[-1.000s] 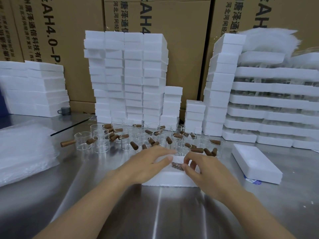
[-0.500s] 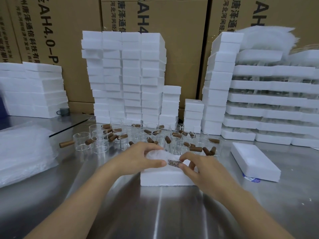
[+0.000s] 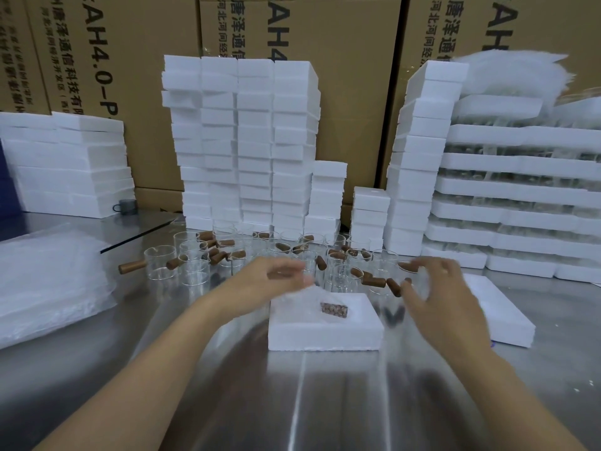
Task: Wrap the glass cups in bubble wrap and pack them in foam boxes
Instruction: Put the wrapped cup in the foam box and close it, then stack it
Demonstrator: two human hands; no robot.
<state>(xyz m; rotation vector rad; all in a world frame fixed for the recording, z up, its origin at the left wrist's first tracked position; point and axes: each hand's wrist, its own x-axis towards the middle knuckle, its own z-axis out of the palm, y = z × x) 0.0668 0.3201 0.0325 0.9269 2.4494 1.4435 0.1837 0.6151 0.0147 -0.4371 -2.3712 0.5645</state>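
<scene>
While the wrapped glass cup (image 3: 334, 309) lay in the open foam box (image 3: 325, 335), both the left hand (image 3: 276, 279) and right hand (image 3: 437, 296) hovered empty with loose fingers, so a careless reach could have toppled the bare glass cups (image 3: 195, 265) just behind.

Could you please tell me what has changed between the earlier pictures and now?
Both hands let go of the wrapped cup and drew apart off the foam box: the left hand leftward, the right hand rightward, both now empty. The cup lies in the box, brown handle showing. The loose glass cups, the foam lid and the bubble wrap pile stayed put.
</scene>
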